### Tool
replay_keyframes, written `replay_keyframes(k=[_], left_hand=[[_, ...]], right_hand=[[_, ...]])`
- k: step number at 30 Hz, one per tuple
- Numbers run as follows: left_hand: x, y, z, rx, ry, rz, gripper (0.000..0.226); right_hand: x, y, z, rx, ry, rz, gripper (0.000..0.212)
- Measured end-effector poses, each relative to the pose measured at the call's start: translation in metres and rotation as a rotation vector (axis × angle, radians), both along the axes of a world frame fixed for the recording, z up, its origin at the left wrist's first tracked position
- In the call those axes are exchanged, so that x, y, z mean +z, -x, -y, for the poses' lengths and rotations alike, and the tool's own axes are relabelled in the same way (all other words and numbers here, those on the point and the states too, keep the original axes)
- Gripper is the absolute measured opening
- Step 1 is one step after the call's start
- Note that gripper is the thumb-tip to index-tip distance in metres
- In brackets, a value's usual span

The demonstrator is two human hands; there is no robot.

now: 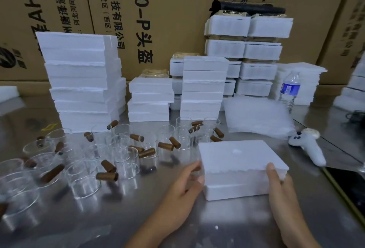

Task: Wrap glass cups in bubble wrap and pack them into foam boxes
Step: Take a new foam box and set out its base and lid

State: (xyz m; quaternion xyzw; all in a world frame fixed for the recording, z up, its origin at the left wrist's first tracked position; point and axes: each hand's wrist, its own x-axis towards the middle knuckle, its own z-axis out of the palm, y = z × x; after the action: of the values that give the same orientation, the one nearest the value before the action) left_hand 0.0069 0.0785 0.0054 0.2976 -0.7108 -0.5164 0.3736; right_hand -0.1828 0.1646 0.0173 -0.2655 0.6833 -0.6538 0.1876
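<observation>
1. Foam box (241, 161) sits closed on the desk (138, 218) right in front of me, long side running left-right.
2. Right hand (282, 188) grips its right end, thumb on the lid; left hand (187, 180) is at the left end, grip unclear.
3. Glass cups (126, 161) are off left, nearer my left hand.

My left hand (185, 183) at foam box (237, 159) left wall, fingers straight, touching; right hand (281, 185) grips near-right corner, thumb atop.
</observation>
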Motion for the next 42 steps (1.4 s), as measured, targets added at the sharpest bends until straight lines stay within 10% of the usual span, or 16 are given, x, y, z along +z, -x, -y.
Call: replay_keyframes(k=[11,21,32,42], left_hand=[[0.000,-0.003,0.004,0.166,-0.036,-0.098,0.065],[-0.001,-0.003,0.010,0.254,-0.060,-0.043,0.019],[0.004,-0.009,0.019,0.495,-0.062,-0.292,0.014],[0.005,-0.013,0.019,0.697,0.187,-0.310,0.023]], right_hand=[[0.022,-0.036,0.001,-0.153,0.139,-0.519,0.085],[0.030,-0.094,0.027,0.230,0.407,-0.550,0.083],[0.028,-0.101,0.040,0.120,0.142,-1.427,0.080],[0.002,-0.094,0.064,0.552,-0.177,-1.386,0.045]])
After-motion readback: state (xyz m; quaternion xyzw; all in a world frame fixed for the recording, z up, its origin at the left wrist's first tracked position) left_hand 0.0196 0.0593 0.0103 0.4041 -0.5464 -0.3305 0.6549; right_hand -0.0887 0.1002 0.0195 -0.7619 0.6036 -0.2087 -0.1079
